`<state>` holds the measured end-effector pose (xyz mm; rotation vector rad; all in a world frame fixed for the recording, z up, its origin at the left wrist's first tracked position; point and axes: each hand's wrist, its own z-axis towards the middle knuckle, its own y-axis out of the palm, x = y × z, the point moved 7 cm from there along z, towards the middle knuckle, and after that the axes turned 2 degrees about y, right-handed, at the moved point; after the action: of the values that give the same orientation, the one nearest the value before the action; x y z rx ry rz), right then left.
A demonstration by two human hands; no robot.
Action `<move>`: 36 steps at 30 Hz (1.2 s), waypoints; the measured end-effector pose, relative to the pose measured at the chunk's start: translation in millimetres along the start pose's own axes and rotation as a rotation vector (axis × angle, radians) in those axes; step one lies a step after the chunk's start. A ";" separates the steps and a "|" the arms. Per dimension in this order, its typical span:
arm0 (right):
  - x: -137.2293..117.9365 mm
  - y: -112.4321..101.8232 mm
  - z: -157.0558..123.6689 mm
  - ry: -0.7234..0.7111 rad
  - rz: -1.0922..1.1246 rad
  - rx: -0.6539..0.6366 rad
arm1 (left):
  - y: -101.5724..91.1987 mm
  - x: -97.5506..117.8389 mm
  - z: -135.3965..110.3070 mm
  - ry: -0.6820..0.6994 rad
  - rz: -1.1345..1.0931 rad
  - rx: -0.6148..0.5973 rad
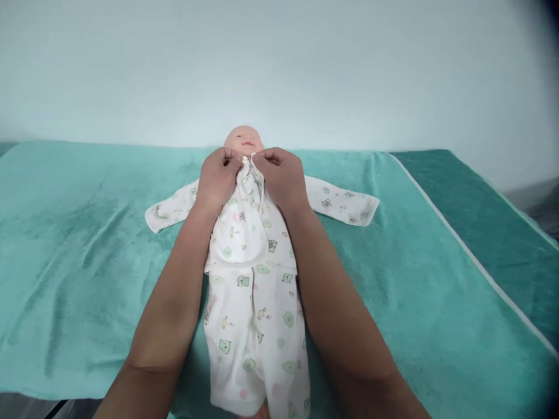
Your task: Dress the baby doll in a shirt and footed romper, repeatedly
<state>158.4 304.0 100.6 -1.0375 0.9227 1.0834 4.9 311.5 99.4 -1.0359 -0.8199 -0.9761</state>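
Note:
A baby doll [244, 138] lies on its back, dressed in a white long-sleeved shirt [248, 238] and matching pants [257, 331] printed with small green bears. Just below the doll's chin, my left hand [219, 177] pinches one side of the shirt's collar. My right hand [283, 174] pinches the other side of the collar, close beside it. Between the two hands the front opening shows a few small fasteners, too small to name. The sleeves stretch out to both sides. A bit of the doll's foot or leg shows at the bottom edge.
A turquoise plush blanket [87, 262] covers the surface under the doll, with a white stripe [471, 250] and a darker green band [489, 203] at the right. A pale wall [279, 70] rises behind the far edge. The near edge shows at the lower left.

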 end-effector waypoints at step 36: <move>12.3 -3.4 0.9 -0.043 0.147 0.004 | 1.0 10.1 -8.1 0.143 0.069 -0.062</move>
<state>164.5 307.3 89.9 -0.9512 0.9781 1.2209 10.2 301.5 105.7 -1.0280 -0.6364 -1.0096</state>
